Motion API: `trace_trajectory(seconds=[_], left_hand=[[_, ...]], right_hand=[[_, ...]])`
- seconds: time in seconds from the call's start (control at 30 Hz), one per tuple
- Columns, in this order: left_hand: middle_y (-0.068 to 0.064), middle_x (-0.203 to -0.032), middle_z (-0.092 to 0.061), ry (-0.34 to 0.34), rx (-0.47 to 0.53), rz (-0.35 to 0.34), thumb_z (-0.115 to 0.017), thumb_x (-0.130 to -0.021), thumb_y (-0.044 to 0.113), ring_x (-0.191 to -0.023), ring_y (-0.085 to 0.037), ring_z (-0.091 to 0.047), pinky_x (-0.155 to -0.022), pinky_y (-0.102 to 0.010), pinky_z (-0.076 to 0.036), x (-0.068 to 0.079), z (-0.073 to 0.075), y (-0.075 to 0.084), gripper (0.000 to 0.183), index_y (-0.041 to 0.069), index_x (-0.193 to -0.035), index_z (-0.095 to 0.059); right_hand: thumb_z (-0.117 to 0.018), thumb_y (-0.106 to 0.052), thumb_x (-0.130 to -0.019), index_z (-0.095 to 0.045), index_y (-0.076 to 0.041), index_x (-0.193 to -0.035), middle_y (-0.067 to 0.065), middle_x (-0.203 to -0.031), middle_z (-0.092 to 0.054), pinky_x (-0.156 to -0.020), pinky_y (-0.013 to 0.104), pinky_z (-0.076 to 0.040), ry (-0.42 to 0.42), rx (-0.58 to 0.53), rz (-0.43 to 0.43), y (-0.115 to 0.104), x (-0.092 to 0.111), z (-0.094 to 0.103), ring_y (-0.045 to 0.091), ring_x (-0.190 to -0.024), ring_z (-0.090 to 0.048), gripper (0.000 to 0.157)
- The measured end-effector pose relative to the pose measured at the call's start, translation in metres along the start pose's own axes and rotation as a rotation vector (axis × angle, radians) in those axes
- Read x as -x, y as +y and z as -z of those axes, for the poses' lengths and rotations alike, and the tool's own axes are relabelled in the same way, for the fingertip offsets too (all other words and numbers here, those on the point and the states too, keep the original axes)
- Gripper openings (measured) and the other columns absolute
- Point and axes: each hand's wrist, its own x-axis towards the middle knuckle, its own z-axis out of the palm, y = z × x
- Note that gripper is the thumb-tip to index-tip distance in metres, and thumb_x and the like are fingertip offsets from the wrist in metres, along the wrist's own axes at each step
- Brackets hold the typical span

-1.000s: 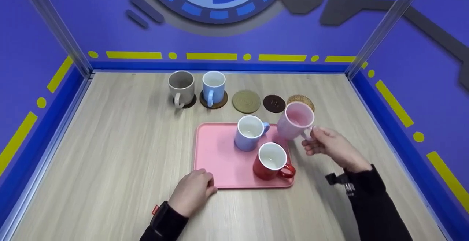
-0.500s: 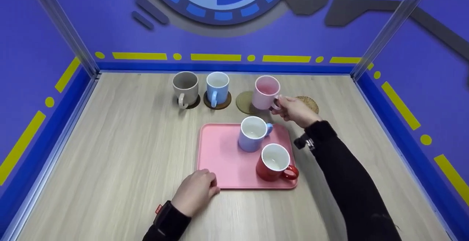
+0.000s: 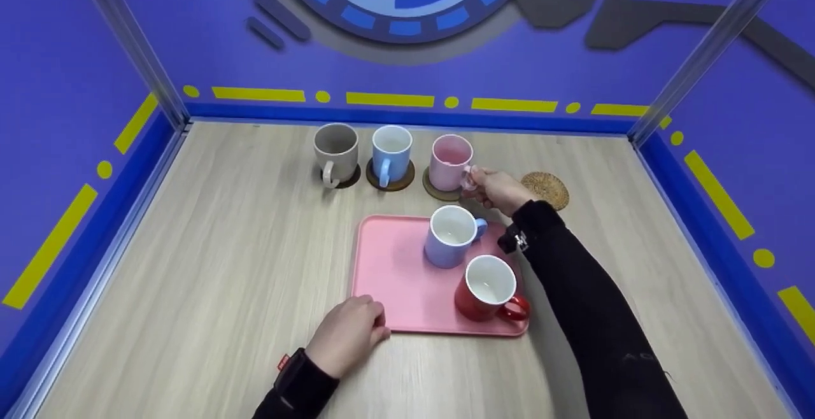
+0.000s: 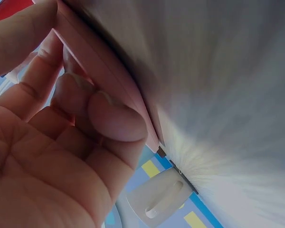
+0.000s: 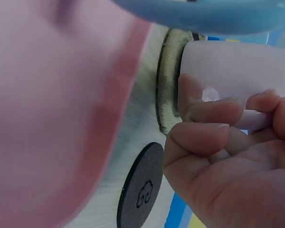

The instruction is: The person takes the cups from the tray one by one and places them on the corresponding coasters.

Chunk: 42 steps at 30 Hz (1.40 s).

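Note:
My right hand (image 3: 498, 190) pinches the handle of a pink mug (image 3: 449, 167). The mug stands upright over the olive-green coaster (image 3: 440, 194), its base right at the coaster's top in the right wrist view. My left hand (image 3: 349, 335) holds the near left corner of a pink tray (image 3: 398, 272), curled fingertips and thumb at its rim. On that tray stand a periwinkle-blue mug (image 3: 447, 241) and a red mug (image 3: 482, 298), both white inside with handles pointing right.
At the back left, a grey-beige mug (image 3: 336, 153) and a light blue mug (image 3: 391, 151) stand on coasters. A dark brown coaster (image 5: 141, 190) lies under my right hand's side, with a woven coaster (image 3: 545, 190) further right. Purple-blue panels (image 3: 407, 75) enclose the table.
My right hand has carried the pink mug left and back from beside the tray, past the dark coaster, down onto the olive-green one. My left hand stays at the tray corner.

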Motion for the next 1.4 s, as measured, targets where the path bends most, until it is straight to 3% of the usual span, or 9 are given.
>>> trace_trajectory(seconds=[0.17,0.4,0.5,0.6,0.7,0.8,0.97,1.23,1.4], left_hand=[[0.008,-0.075,-0.054,-0.009,0.011,0.007,-0.086,-0.088,0.027,-0.071,-0.009,-0.05,-0.065,-0.03,-0.045,-0.002,-0.001,0.002,0.024,0.017,-0.077,-0.067],[0.007,-0.075,-0.053,-0.019,-0.002,0.011,-0.086,-0.088,0.028,-0.07,-0.009,-0.048,-0.064,-0.03,-0.044,-0.003,-0.002,0.001,0.025,0.016,-0.078,-0.067],[0.007,-0.075,-0.053,-0.023,-0.007,0.014,-0.086,-0.088,0.028,-0.07,-0.01,-0.048,-0.064,-0.031,-0.044,-0.002,-0.002,0.001,0.025,0.016,-0.078,-0.067],[0.007,-0.075,-0.053,-0.029,-0.004,0.021,-0.086,-0.088,0.028,-0.07,-0.01,-0.048,-0.065,-0.031,-0.045,-0.002,-0.003,0.0,0.025,0.016,-0.078,-0.066],[0.007,-0.075,-0.053,-0.031,-0.005,0.022,-0.086,-0.088,0.027,-0.069,-0.01,-0.048,-0.065,-0.032,-0.045,-0.001,-0.004,0.0,0.025,0.016,-0.078,-0.066],[0.007,-0.075,-0.054,-0.021,-0.009,0.016,-0.087,-0.087,0.026,-0.069,-0.009,-0.048,-0.065,-0.032,-0.045,0.001,-0.004,-0.001,0.025,0.016,-0.077,-0.065],[0.007,-0.076,-0.054,-0.01,-0.009,0.012,-0.087,-0.087,0.025,-0.069,-0.009,-0.048,-0.065,-0.032,-0.045,0.002,-0.002,-0.001,0.025,0.016,-0.077,-0.065],[0.007,-0.075,-0.053,0.004,0.004,0.005,-0.087,-0.088,0.025,-0.069,-0.009,-0.047,-0.064,-0.031,-0.044,0.001,0.0,-0.001,0.025,0.015,-0.077,-0.066],[0.006,-0.075,-0.054,-0.009,0.005,0.0,-0.086,-0.088,0.026,-0.069,-0.01,-0.048,-0.064,-0.032,-0.045,0.0,-0.001,0.0,0.025,0.016,-0.078,-0.066]], right_hand=[[-0.032,-0.044,-0.117,-0.054,-0.005,-0.109,0.004,-0.095,-0.058,-0.072,0.028,-0.033,0.012,0.001,0.01,0.003,0.002,0.003,0.017,-0.082,-0.048,0.046],[-0.042,-0.043,-0.115,-0.061,-0.002,-0.118,-0.002,-0.089,-0.058,-0.069,0.028,-0.035,0.061,0.048,0.03,0.008,0.007,0.003,0.014,-0.077,-0.049,0.045],[-0.046,-0.04,-0.115,-0.059,0.005,-0.129,0.006,-0.101,-0.065,-0.072,0.027,-0.046,0.07,0.059,0.041,0.012,0.011,0.003,0.014,-0.082,-0.059,0.048],[-0.046,-0.04,-0.115,-0.051,0.007,-0.145,0.02,-0.124,-0.069,-0.092,0.035,-0.056,0.079,0.088,0.042,0.02,0.021,0.006,0.025,-0.102,-0.071,0.056],[-0.046,-0.043,-0.114,-0.047,0.005,-0.151,0.027,-0.14,-0.067,-0.111,0.047,-0.052,0.081,0.137,0.044,0.031,0.037,0.01,0.035,-0.125,-0.07,0.061],[-0.047,-0.042,-0.114,-0.053,0.003,-0.148,0.025,-0.138,-0.07,-0.108,0.047,-0.052,0.069,0.195,0.095,0.044,0.057,0.013,0.039,-0.127,-0.068,0.057],[-0.051,-0.037,-0.114,-0.064,-0.005,-0.141,0.022,-0.13,-0.073,-0.082,0.027,-0.051,0.012,0.234,0.211,0.059,0.084,0.01,0.03,-0.106,-0.069,0.044],[-0.056,-0.031,-0.112,-0.056,-0.009,-0.153,0.015,-0.151,-0.063,-0.118,0.048,-0.045,-0.045,0.271,0.35,0.068,0.096,0.006,0.035,-0.145,-0.055,0.046],[-0.059,-0.025,-0.111,-0.054,-0.007,-0.154,0.016,-0.149,-0.063,-0.11,0.038,-0.049,-0.028,0.267,0.335,0.071,0.094,0.003,0.033,-0.136,-0.059,0.047]])
